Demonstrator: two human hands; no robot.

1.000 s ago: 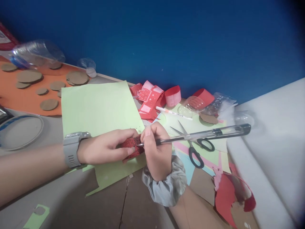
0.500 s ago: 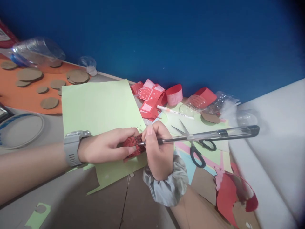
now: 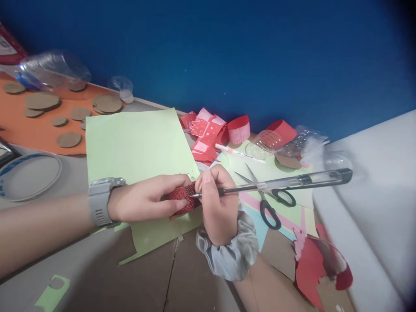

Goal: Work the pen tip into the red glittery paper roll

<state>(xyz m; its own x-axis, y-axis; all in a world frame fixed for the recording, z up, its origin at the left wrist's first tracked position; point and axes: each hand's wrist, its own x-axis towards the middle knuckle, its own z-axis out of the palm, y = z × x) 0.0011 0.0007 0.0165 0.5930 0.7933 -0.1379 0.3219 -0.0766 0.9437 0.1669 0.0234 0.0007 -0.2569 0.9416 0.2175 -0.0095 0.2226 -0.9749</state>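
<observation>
Between thumb and fingers, my left hand (image 3: 152,197) grips a small red piece (image 3: 182,200) covered in dark dots or a fine grid; its exact kind is hard to make out. My right hand (image 3: 217,203) pinches a clear-barrelled black pen (image 3: 279,182). The pen's tip meets or nearly meets the red surface, close to my left thumb. Beneath both hands lies a light green sheet of paper (image 3: 136,143) with a cut lower edge. Black-handled scissors (image 3: 264,195) rest with their blades apart, just right of my right hand and partly behind the pen.
Cardboard discs (image 3: 69,139) lie on orange paper (image 3: 32,130) near a clear plastic bottle (image 3: 53,71). A tape ring (image 3: 58,173) sits at left. Red paper pieces (image 3: 208,134), a white marker (image 3: 238,152) and plastic scraps line the blue wall (image 3: 208,52). Red offcuts (image 3: 308,264) lie lower right.
The pen's far end has dipped slightly as my right hand shifts a little. My left hand keeps its hold on the red piece. The whole view has drifted slightly.
</observation>
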